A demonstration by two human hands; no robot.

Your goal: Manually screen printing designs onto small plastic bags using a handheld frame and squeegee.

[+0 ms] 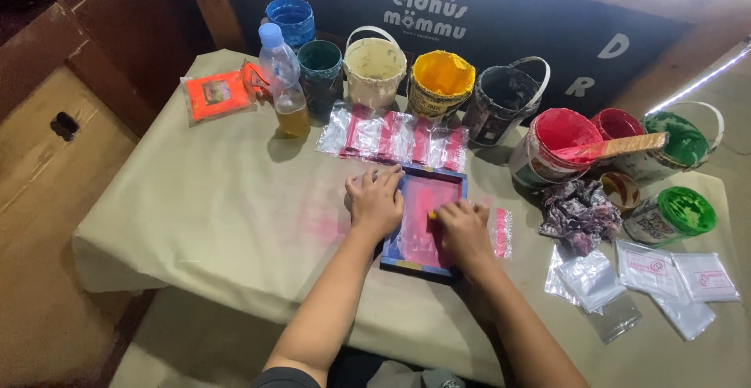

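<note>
Under my fingers lies a small printing screen (426, 220), a blue-edged frame with pink-stained mesh, flat on the beige table cover (203, 208). Its long axis runs away from me, tipped slightly to the right at the far end. My left hand (375, 200) lies palm down on the frame's left edge, fingers spread a little and pointing away from me, pressing rather than gripping. My right hand (463, 228) is curled into a loose fist on the mesh, closed around something small with a yellow tip; I cannot tell what it is. Both forearms reach forward, converging toward the frame.

Just beyond my left fingertips sits a row of clear plastic pouches (395, 138) printed pink. Right of my right knuckles, a pink-printed pouch (501, 231) pokes out from under the frame. Farther past my fingers stand paint tubs, one yellow (442, 83), one red (551, 145).
</note>
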